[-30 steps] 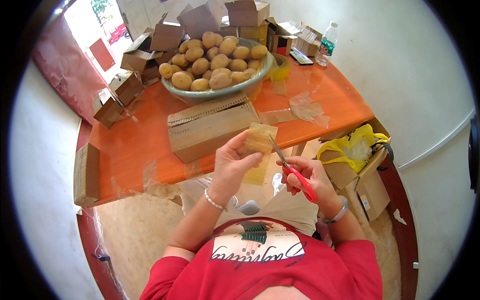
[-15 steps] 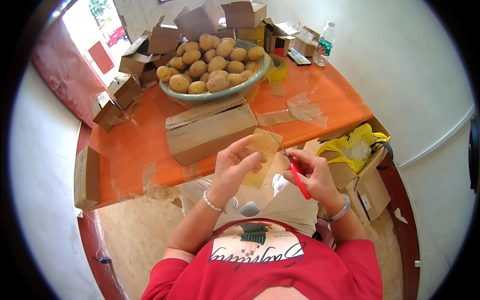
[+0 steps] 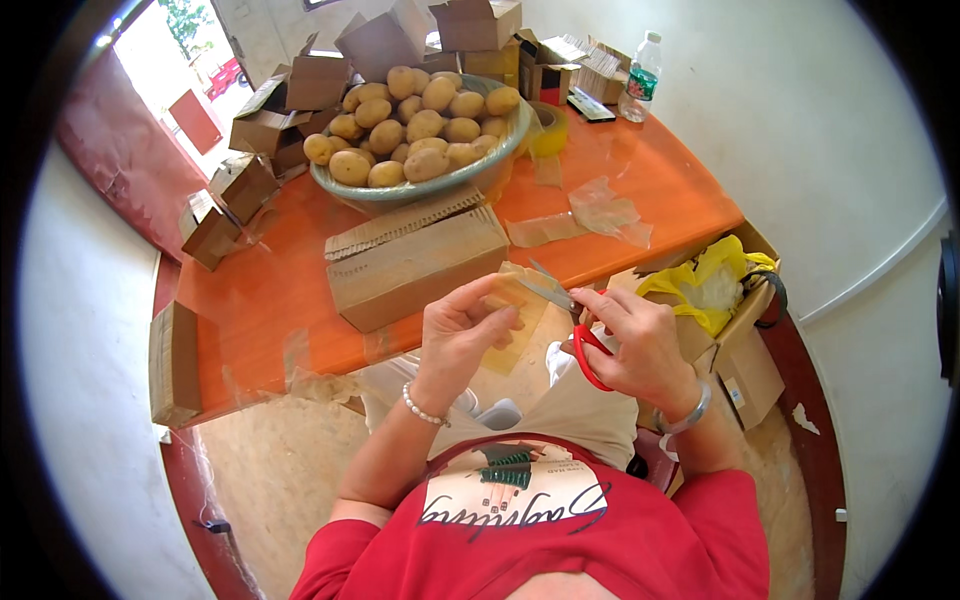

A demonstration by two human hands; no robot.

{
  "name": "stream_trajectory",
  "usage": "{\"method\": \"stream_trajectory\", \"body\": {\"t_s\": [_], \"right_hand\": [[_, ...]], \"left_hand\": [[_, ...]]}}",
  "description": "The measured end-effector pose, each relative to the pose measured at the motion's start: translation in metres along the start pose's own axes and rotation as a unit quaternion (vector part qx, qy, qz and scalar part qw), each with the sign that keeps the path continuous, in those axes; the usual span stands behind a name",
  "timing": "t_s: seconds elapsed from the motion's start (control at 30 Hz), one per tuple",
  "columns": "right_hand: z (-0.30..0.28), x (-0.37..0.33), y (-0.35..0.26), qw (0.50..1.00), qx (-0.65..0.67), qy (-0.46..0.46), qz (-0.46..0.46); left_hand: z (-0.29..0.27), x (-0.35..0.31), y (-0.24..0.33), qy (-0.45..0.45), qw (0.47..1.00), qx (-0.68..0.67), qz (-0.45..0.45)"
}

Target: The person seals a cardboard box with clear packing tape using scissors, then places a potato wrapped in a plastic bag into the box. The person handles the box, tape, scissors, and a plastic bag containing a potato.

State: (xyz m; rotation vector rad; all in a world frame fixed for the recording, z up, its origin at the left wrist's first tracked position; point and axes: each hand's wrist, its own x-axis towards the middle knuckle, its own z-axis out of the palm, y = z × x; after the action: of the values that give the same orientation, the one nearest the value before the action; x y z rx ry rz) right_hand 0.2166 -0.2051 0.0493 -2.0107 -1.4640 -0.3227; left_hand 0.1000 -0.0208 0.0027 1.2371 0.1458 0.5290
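Just past the near edge of the orange table [image 3: 640,160], my left hand [image 3: 462,335] pinches a strip of yellowish see-through tape [image 3: 533,325] that hangs downward. My right hand [image 3: 645,345] grips red-handled scissors [image 3: 592,362], fingers in the loops. The blades are spread and point left at the upper part of the strip; whether they touch it I cannot tell. Beyond my left hand a closed cardboard box [image 3: 420,270] lies on the table. Behind it stands a wide bowl [image 3: 400,195] heaped with potatoes [image 3: 425,125].
A yellow tape roll [image 3: 550,135] and a plastic bottle [image 3: 640,80] stand right of the bowl. Crumpled tape [image 3: 610,212] sticks to the tabletop. Several small cartons [image 3: 318,82] crowd the back and left. At right, a yellow bag [image 3: 715,290] sits in an open box.
The scissor blades have spread apart, and my right hand has turned and moved slightly right. My left hand still holds the tape strip. The whole view has shifted a little.
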Motion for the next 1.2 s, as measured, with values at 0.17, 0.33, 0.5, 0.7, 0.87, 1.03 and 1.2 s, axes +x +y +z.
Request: {"method": "stream_trajectory", "body": {"t_s": [0.17, 0.33, 0.5, 0.7, 0.87, 1.03, 1.2], "right_hand": [[-0.001, -0.001, 0.0, 0.998, -0.053, 0.006, -0.03], [-0.001, -0.002, 0.002, 0.997, -0.068, 0.002, -0.039], [0.003, -0.003, 0.003, 0.992, -0.104, 0.032, -0.056], [0.007, -0.004, 0.006, 0.984, -0.147, 0.051, -0.082], [0.012, -0.003, 0.004, 0.982, -0.164, 0.062, -0.067], [0.015, -0.003, 0.001, 0.99, -0.134, 0.046, -0.016], [0.014, 0.001, 0.005, 0.991, -0.124, 0.045, -0.028]], "left_hand": [[0.002, 0.0, 0.005, -0.001, 1.0, 0.014, 0.002], [0.002, 0.0, 0.007, -0.008, 1.0, 0.015, -0.005], [0.006, 0.0, 0.012, 0.007, 0.999, 0.033, -0.015], [0.012, 0.001, 0.015, 0.033, 0.997, 0.057, -0.029], [0.015, 0.002, 0.017, 0.027, 0.998, 0.064, -0.006], [0.019, 0.003, 0.019, 0.047, 0.993, 0.104, 0.016], [0.017, 0.0, 0.018, 0.059, 0.992, 0.108, 0.033]]}}
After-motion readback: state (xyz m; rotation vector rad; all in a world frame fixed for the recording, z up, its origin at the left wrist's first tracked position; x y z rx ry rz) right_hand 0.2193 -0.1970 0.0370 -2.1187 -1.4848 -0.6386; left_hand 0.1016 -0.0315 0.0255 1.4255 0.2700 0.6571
